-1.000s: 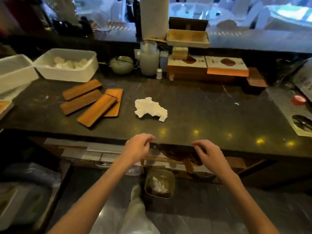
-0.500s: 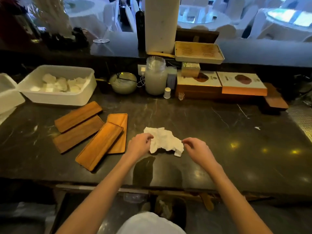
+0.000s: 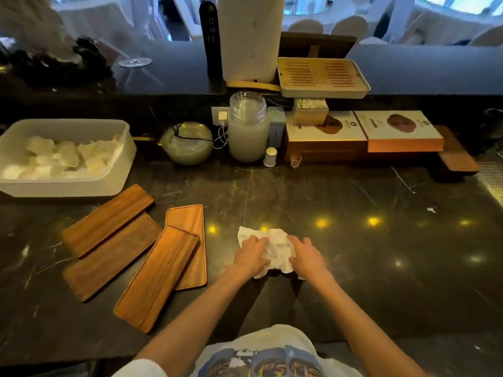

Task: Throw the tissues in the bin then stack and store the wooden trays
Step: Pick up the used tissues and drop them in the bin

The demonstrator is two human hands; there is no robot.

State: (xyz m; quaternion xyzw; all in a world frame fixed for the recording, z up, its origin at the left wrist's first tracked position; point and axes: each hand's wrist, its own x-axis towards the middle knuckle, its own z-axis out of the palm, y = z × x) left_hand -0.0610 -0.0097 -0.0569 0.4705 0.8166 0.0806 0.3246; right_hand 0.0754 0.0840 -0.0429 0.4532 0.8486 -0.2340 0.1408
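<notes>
Hands: left hand (image 3: pixel 251 255) and right hand (image 3: pixel 306 257) now press in from either side of the crumpled tissues (image 3: pixel 275 248), fingers curled onto the paper; half a second ago they were only reaching its edges.
Meaning: the tissues look gathered for lifting, so the bin step is starting, not done.
Tissues: on the dark marble counter (image 3: pixel 381 254), near its front edge, about the middle.
Bin: not in view now.
Wooden trays: four wooden trays (image 3: pixel 156 277) lie unmoved just left of the hands, unstacked; the nearest overlaps the upright one behind it, and two slant side by side toward the left.
Far edge: a white tub (image 3: pixel 119 170) of pale lumps at back left, a cloudy jar (image 3: pixel 247 131) mid-back, unrelated.
</notes>
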